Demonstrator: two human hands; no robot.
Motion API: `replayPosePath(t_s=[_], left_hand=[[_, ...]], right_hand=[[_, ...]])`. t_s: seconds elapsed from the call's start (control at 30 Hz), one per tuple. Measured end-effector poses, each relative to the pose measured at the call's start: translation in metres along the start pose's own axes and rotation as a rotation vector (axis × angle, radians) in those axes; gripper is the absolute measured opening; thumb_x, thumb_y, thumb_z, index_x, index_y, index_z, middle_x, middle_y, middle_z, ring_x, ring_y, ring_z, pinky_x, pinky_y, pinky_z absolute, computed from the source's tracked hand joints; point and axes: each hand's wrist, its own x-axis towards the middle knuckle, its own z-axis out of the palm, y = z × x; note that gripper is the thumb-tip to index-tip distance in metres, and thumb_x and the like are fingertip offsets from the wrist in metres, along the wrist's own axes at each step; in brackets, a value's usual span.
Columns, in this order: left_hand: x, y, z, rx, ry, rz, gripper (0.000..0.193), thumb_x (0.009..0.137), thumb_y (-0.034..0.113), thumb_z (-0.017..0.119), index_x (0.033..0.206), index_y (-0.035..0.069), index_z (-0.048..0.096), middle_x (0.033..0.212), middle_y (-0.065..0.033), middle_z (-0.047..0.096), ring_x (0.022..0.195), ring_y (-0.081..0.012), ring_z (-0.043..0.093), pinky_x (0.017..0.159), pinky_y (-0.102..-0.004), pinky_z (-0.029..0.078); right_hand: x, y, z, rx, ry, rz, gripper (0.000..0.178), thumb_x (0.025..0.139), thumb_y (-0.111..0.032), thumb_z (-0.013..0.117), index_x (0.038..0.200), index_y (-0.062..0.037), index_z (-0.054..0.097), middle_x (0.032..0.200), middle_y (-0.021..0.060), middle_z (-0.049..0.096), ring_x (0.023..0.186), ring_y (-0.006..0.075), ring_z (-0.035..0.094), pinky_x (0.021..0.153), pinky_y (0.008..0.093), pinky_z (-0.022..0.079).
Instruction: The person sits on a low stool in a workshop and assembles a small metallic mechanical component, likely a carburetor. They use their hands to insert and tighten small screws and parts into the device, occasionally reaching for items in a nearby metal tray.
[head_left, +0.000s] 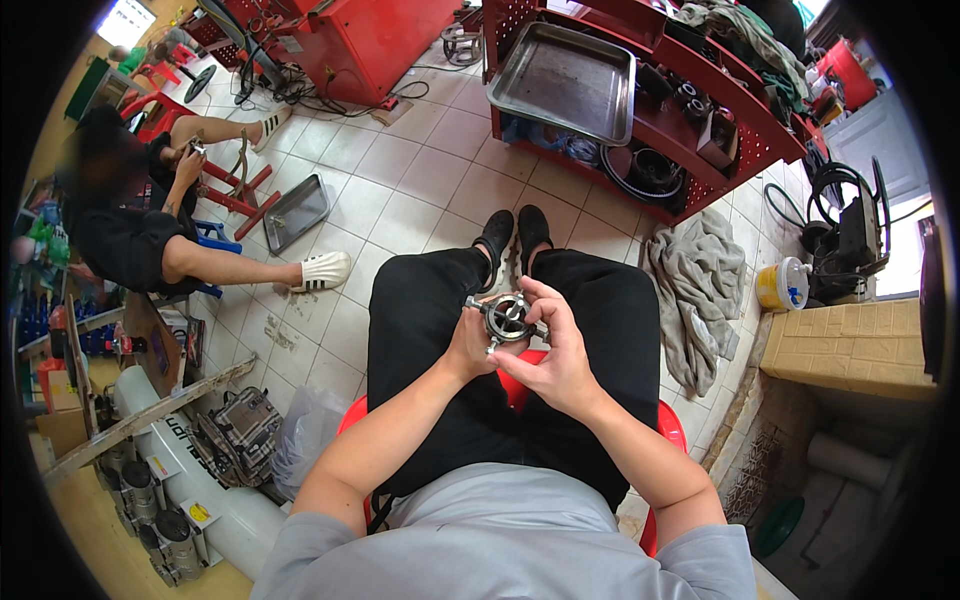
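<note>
**Handling a Spoked Metal Part (509, 316) Above a Black-Trousered Lap (410, 305)**

Cradling the metal part from its near left side with the left hand (470, 345), closing those fingers snugly around it. Curving the right hand (560, 352) about the opposite edge, setting thumb and forefinger apart at its rim; gripping firmly or merely touching, impossible to tell from this angle. Sitting on a red seat (672, 425) over a tiled floor (400, 175), across from another seated person (120, 245), well apart at the left.

Appearing, as a judgement, to be partway through: showing a ring, inner bars and jutting knobs already joined in one piece, yet not being set down as finished. Leaving the remaining steps unclear, showing no separate tool in either hand.

Showing large dark lettering along a white cylinder (222, 498) at lower left, running at a slant and going unquoted here. Showing also a yellow label (200, 512) close by, too small for reading, and a blue patch on a white-and-yellow bucket (776, 286) at right, too blurred for making out. Revealing no legible mark on the metal part itself.
</note>
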Motion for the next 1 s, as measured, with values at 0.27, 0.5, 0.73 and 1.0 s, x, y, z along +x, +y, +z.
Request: replayPosePath(t_s=[0.27, 0.5, 0.73, 1.0], left_hand=[[-0.001, 0.003, -0.002, -0.043, -0.026, -0.023, 0.031, 0.067, 0.011, 0.076, 0.096, 0.006, 0.063, 0.085, -0.0048, 0.069, 0.074, -0.0165, 0.066, 0.066, -0.0306, 0.053], [0.000, -0.001, -0.003, -0.022, -0.050, 0.003, 0.033, 0.067, 0.010, 0.076, 0.097, 0.006, 0.063, 0.086, -0.0052, 0.069, 0.075, -0.0164, 0.066, 0.067, -0.0306, 0.053], [-0.001, -0.002, -0.004, -0.036, -0.051, 0.024, 0.035, 0.068, 0.010, 0.075, 0.100, 0.006, 0.063, 0.086, -0.0055, 0.069, 0.076, -0.0163, 0.066, 0.067, -0.0298, 0.053], [-0.001, -0.002, -0.003, -0.027, -0.043, 0.017, 0.035, 0.068, 0.011, 0.075, 0.100, 0.006, 0.063, 0.084, -0.0047, 0.068, 0.074, -0.0177, 0.066, 0.066, -0.0309, 0.053]], right_hand=[[0.002, -0.007, -0.001, -0.009, 0.000, 0.022, 0.058, 0.071, -0.017, 0.086, 0.115, -0.0039, 0.051, 0.141, 0.0235, 0.042, 0.130, 0.0374, 0.047, 0.103, 0.0438, 0.044], [0.001, -0.001, 0.000, -0.035, -0.017, -0.023, 0.065, 0.071, -0.017, 0.086, 0.121, -0.0042, 0.045, 0.139, 0.0227, 0.043, 0.133, 0.0369, 0.044, 0.105, 0.0438, 0.043], [0.002, -0.007, -0.002, -0.100, -0.064, -0.020, 0.067, 0.071, -0.016, 0.086, 0.123, -0.0031, 0.046, 0.142, 0.0231, 0.042, 0.132, 0.0368, 0.045, 0.105, 0.0437, 0.043], [0.001, -0.005, -0.002, -0.058, -0.048, -0.002, 0.072, 0.072, -0.018, 0.085, 0.130, -0.0024, 0.046, 0.143, 0.0234, 0.041, 0.130, 0.0375, 0.047, 0.104, 0.0434, 0.044]])
